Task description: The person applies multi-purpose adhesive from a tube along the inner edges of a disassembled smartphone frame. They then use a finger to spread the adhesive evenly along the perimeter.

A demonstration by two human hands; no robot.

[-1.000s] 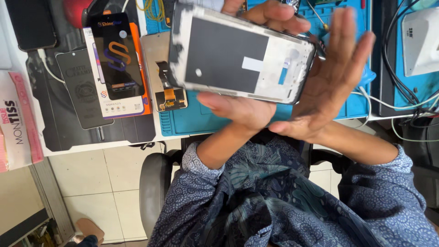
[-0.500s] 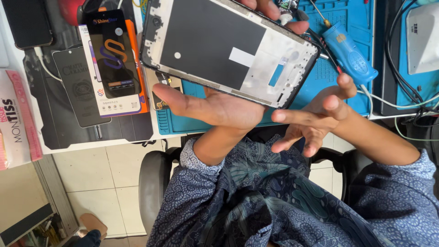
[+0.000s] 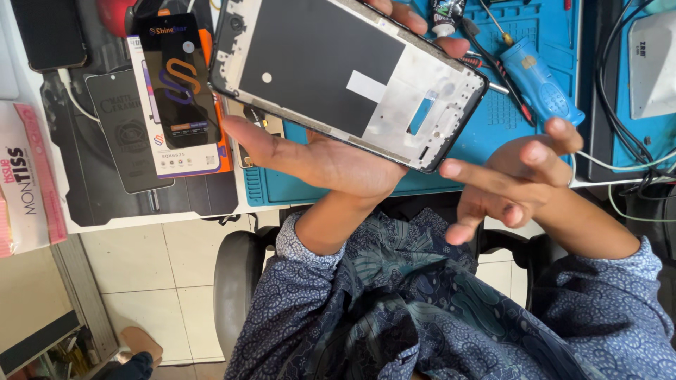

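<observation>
Head camera view, looking down at a person seated at a repair bench. The left hand (image 3: 331, 165) holds a phone frame (image 3: 345, 77) from beneath, palm up, thumb along the near edge and fingertips curled over the far edge. The frame is raised above the blue work mat (image 3: 296, 188) and tilted, its inner side facing the camera. That side shows a large dark sheet, a small white patch, bare silvery metal towards one end and a narrow slot through which the mat shows. No circuit board, battery or back cover sits in it, so the phone appears fully stripped, with refitting yet to begin.

The right hand (image 3: 514, 179) is empty, fingers spread and loosely extended, just beside the frame's lower end but not touching it.

On the mat beyond the frame lie a blue-handled screwdriver (image 3: 539, 77), a slimmer screwdriver (image 3: 497, 22) and a small tube (image 3: 446, 15), all untouched. To the left, on a dark pad (image 3: 91, 183), rest a boxed replacement part (image 3: 179, 91) with an orange edge, a dark glass sheet (image 3: 123, 127) and a black phone (image 3: 48, 32). A tissue pack (image 3: 28, 176) lies at the table's edge. White and black cables (image 3: 620, 151) trail on the right.
</observation>
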